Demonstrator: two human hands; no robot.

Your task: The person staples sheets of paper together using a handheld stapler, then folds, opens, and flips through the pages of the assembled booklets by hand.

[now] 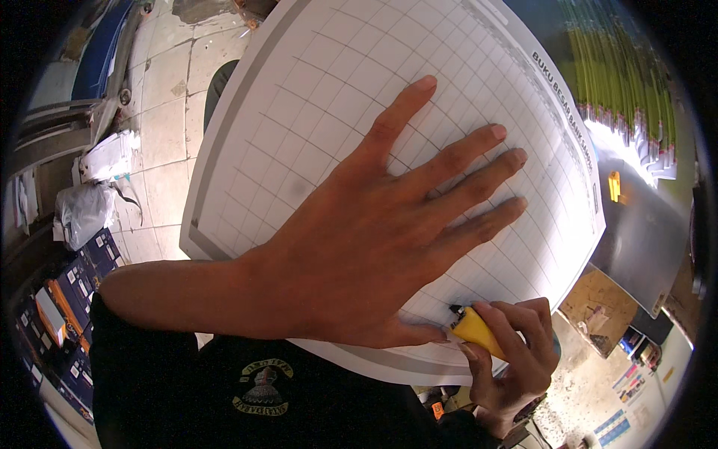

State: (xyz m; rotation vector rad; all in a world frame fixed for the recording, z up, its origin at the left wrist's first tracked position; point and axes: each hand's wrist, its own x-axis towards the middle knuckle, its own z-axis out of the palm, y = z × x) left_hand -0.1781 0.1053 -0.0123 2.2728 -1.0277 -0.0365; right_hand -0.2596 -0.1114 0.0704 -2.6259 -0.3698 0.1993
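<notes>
A large white sheet [314, 90] printed with a grid of dark lines lies across in front of me, with a grey border along its edge. My left hand [359, 232] rests flat on it, palm down, fingers spread toward the right and the thumb lowest. At the sheet's lower right, my right hand [520, 352] pinches a small yellow block with a dark tip [479, 333]. That tip meets the paper beside my left thumb, where black specks or smudges show. The block's far end is hidden by my fingers.
A stack of green-edged books or sheets [621, 82] stands at the upper right, near a small yellow object [614, 186] on a grey table [643, 239]. To the left are a clear plastic bag [84, 213], dark blue boxes [75, 367] and a tiled floor [161, 90].
</notes>
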